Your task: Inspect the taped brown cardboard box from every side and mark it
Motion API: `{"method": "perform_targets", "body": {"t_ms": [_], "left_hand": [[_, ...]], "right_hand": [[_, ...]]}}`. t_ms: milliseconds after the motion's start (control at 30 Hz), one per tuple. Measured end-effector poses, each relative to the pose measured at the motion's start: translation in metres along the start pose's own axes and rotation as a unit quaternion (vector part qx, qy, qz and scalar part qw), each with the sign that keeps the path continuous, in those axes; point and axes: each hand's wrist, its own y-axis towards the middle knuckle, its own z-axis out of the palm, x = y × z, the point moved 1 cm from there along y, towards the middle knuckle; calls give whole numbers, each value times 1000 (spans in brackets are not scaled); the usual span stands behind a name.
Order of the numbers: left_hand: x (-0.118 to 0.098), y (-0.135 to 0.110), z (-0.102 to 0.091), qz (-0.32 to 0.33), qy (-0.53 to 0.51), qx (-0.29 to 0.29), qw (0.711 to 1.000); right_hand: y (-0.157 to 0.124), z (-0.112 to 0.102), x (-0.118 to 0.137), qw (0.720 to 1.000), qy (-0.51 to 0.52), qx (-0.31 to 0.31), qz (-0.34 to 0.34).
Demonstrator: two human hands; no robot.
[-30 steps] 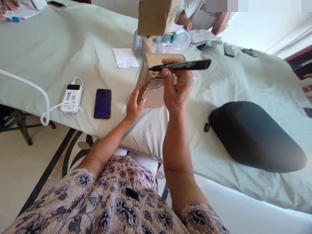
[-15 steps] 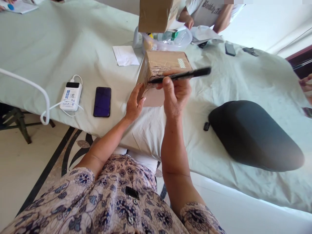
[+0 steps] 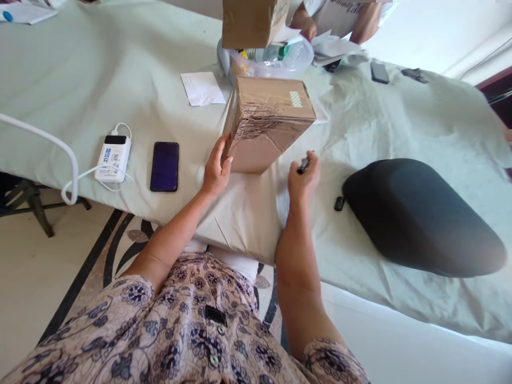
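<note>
A cardboard box (image 3: 264, 138) stands on the cloth-covered table in front of me, with dark scribbled lines along its upper front edge and a pale patterned patch on its top. My left hand (image 3: 216, 168) grips the box's lower left edge, thumb on the front face and fingers round the side. To the right of the box, my right hand (image 3: 304, 178) is closed round a black marker (image 3: 304, 164). Only one end of the marker shows between the fingers, and that hand is apart from the box.
Left lie a dark phone (image 3: 164, 166) and a white power bank (image 3: 113, 158) with a cable. A black rounded case (image 3: 420, 213) sits right, beside a small black object (image 3: 339, 203). Behind are a paper (image 3: 202, 88), a plastic basin (image 3: 300, 58), another box (image 3: 248, 24) and a person (image 3: 344, 18).
My right hand has drawn back from the box's scribbled edge, down and to the right, with the marker still in it. My left hand stays on the box.
</note>
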Motion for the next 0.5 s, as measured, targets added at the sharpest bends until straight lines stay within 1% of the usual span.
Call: {"method": "perform_targets", "body": {"t_ms": [67,133,233,300,400,500], "left_hand": [[-3,0,-3,-14,1,-6,1000],[-8,-1,-6,-31,3,-31,999],[-18,-2,-16,-51,17,-84,995],[-26,-4,-27,-61,40,-108,992],[-36,-6,-58,-82,99,-120,984],[-43,-6,-101,-117,192,-135,965]], "right_hand": [[-10,7,-7,995,-81,60,19],[-18,10,-5,986,-131,98,14],[-25,9,3,977,-169,131,-3],[-27,7,6,974,-180,139,-7],[-28,5,5,973,-181,145,-10],[-28,6,2,972,-178,153,-12]]}}
